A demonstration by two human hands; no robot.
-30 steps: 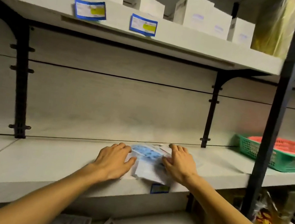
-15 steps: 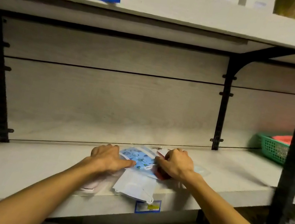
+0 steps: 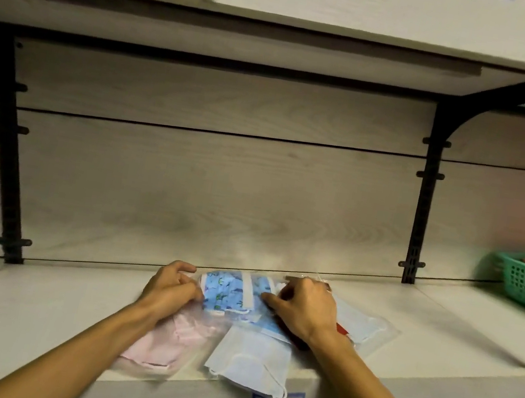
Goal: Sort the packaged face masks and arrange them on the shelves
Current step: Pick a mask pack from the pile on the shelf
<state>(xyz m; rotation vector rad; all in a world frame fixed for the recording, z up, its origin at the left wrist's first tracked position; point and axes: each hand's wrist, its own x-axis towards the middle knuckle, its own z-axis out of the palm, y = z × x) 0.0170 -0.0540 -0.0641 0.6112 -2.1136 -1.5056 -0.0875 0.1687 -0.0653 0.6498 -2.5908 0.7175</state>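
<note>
My fingers are pinching the blue printed mask; the white mask nearest my wrists is overhanging, risking sliding off the shelf.

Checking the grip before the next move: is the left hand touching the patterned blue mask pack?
Touching. The head view shows the left hand with fingertips pinching the left edge of the patterned blue mask pack; no gap shows between them.

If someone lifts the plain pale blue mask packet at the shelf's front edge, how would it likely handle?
The pale blue mask in its clear plastic packet probably flops: it looks thin and soft. Its glossy film likely slides easily. It overhangs the white shelf's front edge, so a push might tip it off.
</note>
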